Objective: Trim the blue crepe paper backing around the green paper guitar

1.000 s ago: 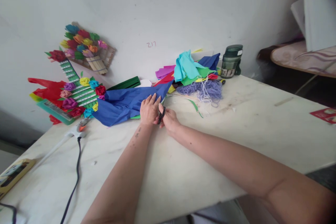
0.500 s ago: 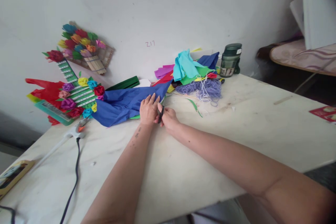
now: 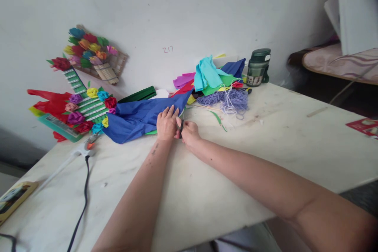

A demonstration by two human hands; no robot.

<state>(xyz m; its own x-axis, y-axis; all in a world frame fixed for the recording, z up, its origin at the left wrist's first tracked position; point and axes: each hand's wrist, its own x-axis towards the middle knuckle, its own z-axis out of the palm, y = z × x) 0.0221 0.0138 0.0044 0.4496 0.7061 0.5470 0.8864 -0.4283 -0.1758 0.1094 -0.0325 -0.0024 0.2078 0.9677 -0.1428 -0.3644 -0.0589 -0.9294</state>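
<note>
Between my two hands sit the small black-handled scissors (image 3: 181,128). My right hand (image 3: 189,134) is curled closed around their handles, but the blades are too hidden for me to say how far they gape. Just left of that grip my left hand (image 3: 166,125) lies palm down with its fingers stretched out, clasping nothing, pressing the near corner of a crumpled sheet of blue crepe paper (image 3: 138,116) onto the pale wooden tabletop (image 3: 265,145). The paper spreads away from my grip to the left and runs to a point just beyond my fingertips. Farther out on the left, touching the paper's far edge, is a green slatted craft piece studded with coloured paper roses (image 3: 88,106). Nearer me lies a white glue gun (image 3: 84,147) with its black cord (image 3: 84,193). Beyond the grip to the right lie a tangle of lilac yarn (image 3: 232,100), a heap of turquoise, purple and red paper scraps (image 3: 208,73), and a dark green lidded bottle (image 3: 258,67) by the wall.
</note>
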